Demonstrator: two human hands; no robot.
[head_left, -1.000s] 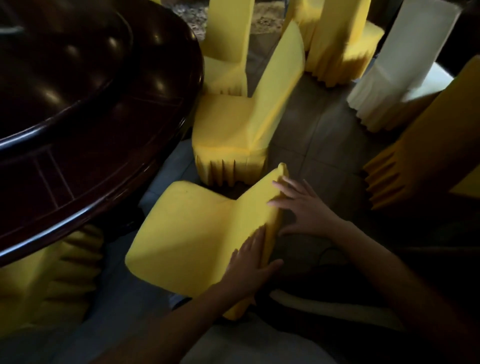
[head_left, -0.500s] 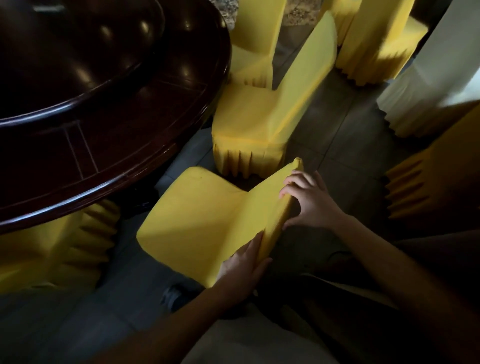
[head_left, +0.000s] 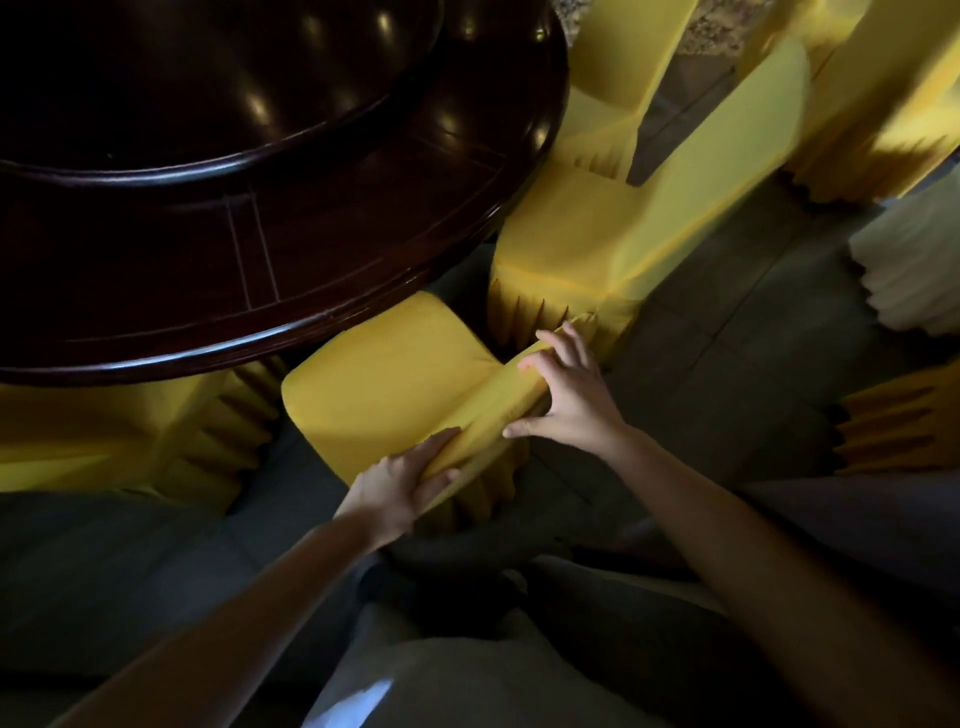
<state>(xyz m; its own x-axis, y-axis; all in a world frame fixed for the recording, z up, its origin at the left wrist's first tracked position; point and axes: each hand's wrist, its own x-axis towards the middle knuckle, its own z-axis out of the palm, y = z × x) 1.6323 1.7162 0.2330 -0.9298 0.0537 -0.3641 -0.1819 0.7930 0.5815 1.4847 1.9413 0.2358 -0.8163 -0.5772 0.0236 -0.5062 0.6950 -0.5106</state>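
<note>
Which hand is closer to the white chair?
Right. The right hand grips the yellow chair back at the end nearer the white chair; the left hand grips its other end, farther away.

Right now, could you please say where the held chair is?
Head view, centre: the chair stands by the table rim, left hand and right hand gripping its back.

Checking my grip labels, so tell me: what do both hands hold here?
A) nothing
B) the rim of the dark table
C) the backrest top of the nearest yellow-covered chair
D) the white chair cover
C: the left hand and right hand both curl over the backrest top of the yellow-covered chair, whose seat points toward the dark round table.
</note>
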